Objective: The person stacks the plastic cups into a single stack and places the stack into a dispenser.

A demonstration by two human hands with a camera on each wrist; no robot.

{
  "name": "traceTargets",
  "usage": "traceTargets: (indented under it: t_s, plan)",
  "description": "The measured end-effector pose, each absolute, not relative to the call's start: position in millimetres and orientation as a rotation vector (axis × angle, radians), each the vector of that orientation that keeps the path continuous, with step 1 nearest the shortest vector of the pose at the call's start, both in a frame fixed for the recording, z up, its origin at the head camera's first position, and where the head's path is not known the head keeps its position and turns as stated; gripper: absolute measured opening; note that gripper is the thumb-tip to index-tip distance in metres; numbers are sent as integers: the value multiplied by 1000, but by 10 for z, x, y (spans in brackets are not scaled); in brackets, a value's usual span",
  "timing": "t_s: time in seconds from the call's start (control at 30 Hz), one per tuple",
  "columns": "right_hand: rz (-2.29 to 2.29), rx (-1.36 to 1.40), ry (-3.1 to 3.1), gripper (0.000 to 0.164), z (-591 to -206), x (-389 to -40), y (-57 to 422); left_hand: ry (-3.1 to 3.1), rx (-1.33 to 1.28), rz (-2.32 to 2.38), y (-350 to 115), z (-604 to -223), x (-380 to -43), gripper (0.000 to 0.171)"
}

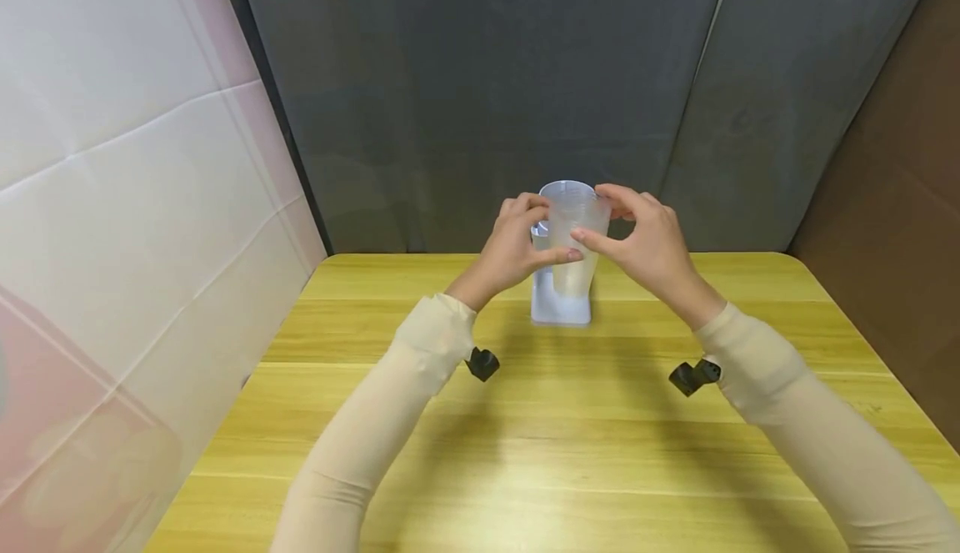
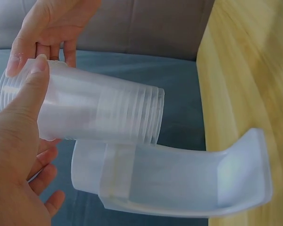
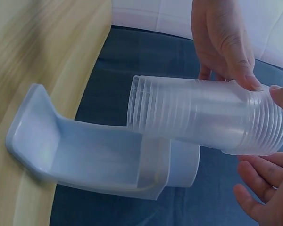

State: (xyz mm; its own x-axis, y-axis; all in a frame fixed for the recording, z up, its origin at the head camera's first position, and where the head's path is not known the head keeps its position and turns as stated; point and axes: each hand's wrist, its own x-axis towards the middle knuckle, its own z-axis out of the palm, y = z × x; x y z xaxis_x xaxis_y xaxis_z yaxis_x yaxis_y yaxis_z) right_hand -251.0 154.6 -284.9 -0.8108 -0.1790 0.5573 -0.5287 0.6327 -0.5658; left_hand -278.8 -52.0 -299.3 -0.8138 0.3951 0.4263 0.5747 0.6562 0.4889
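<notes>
A stack of clear plastic cups (image 1: 579, 240) is held between both hands in front of a white cup holder (image 1: 561, 309). The left hand (image 1: 523, 240) grips the stack's left side, thumb across the near face. On the other side the right hand (image 1: 647, 234) holds it near the top, its thumb also on the front. In the left wrist view, the nested cups (image 2: 101, 106) overlap the ring of the holder (image 2: 179, 176). From the right wrist, the cup stack (image 3: 193, 113) shows ridged bands at both ends, and the holder's flat foot (image 3: 35, 132) rests on the table.
The wooden table (image 1: 547, 453) runs back to a dark grey fabric wall (image 1: 480, 103). A pale printed panel (image 1: 150, 203) stands along the left, and a brown panel (image 1: 892, 178) along the right. Black wrist mounts (image 1: 482, 364) hang under the sleeves.
</notes>
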Motion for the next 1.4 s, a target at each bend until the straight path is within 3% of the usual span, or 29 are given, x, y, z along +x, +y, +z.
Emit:
traceTargets:
  t_s: [0.73, 1.4]
  plan:
    - [1049, 542, -2352, 66, -2307, -2647, 1506, -2521, -767, -932, -519, -2462, -2960, 63]
    - [1055, 484, -2332, 67, -1839, -2771, 1431, -2466, -602, -942, -517, -2052, -3073, 62]
